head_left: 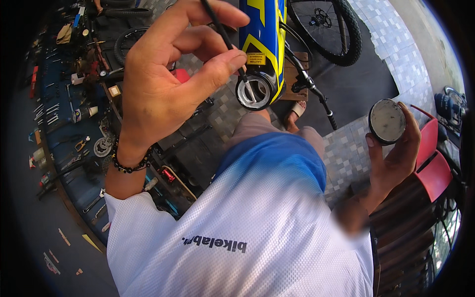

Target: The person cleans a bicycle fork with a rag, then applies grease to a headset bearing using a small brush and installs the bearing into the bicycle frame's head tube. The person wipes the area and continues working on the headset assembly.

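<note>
Tiled workshop floor (341, 158), tool-covered desk (59, 123) at left. Left hand (163, 84) fingers pinch a thin black brush (222, 32) at the blue-yellow bike frame's head tube (255, 91). Right hand (396, 153) fingers grip a round grease tin (387, 121), held to the right of the frame

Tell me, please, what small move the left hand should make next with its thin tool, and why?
Probably sweep the thin black tool round the open ring of the bike frame: the left hand has its tip there, and the right hand holds an open round tin.
</note>
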Action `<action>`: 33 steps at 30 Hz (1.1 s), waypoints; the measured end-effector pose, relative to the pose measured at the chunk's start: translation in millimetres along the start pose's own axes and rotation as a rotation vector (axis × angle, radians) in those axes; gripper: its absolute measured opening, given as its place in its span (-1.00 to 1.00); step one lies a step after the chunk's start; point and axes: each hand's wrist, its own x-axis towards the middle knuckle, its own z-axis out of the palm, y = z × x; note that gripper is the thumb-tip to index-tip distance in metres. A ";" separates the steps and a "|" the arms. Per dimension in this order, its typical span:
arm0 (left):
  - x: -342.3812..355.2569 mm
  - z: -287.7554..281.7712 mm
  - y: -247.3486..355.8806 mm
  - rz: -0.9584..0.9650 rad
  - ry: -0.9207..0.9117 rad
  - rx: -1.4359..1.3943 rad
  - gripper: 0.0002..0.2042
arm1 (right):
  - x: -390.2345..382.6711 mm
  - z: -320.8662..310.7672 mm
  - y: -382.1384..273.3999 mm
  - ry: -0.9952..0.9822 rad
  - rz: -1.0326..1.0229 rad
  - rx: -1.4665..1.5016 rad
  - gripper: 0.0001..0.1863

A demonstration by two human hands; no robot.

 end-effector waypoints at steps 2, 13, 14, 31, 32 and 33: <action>-9.2 3.8 -0.9 -0.125 0.068 -0.056 -0.68 | -3.9 -5.2 3.8 0.009 0.005 0.003 -0.14; -28.5 -1.1 8.9 -0.085 0.159 0.141 -0.71 | -13.3 -22.6 10.3 -0.005 -0.052 0.017 -0.18; -28.8 0.4 9.5 -0.027 0.162 0.182 -0.71 | -14.6 -23.6 10.6 -0.004 -0.057 0.027 -0.18; -33.7 7.1 18.9 0.052 0.168 0.219 -0.78 | -31.8 -35.3 19.3 0.006 -0.047 0.036 -0.18; -35.1 8.4 19.5 0.047 0.172 0.198 -0.78 | -32.3 -35.4 19.4 0.006 -0.050 0.036 -0.18; -35.6 8.6 19.6 0.036 0.190 0.177 -0.78 | -32.6 -35.3 19.5 0.003 -0.041 0.045 -0.18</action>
